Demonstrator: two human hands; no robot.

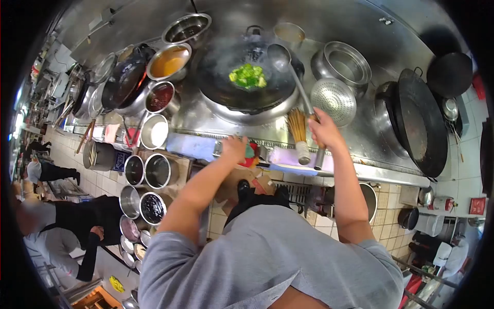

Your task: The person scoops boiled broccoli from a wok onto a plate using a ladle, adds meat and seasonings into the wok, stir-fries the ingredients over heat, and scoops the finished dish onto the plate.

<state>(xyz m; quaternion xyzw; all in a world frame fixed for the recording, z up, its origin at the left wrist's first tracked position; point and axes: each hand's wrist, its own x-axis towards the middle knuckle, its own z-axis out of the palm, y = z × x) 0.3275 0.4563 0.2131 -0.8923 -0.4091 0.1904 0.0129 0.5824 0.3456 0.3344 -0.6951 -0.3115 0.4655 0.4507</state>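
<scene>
Green vegetables [248, 76] lie in the middle of a large black wok [221, 95], with steam around them. My right hand [325, 129] is closed round the handle of a metal ladle [279, 57], whose bowl hangs over the wok's right side. A bamboo brush [297, 126] rests just left of that hand. At the counter's front edge, near a blue cloth [190, 144], is my left hand [234, 149]; its fingers bend over the edge, and what they touch is partly hidden.
Bowls of orange liquid [169, 62] and red sauce [160, 97] stand left of the wok. A perforated strainer [333, 102] and a metal pot [347, 63] are on the right, beyond them a dark wok [419, 129]. A co-worker [62, 232] stands at lower left.
</scene>
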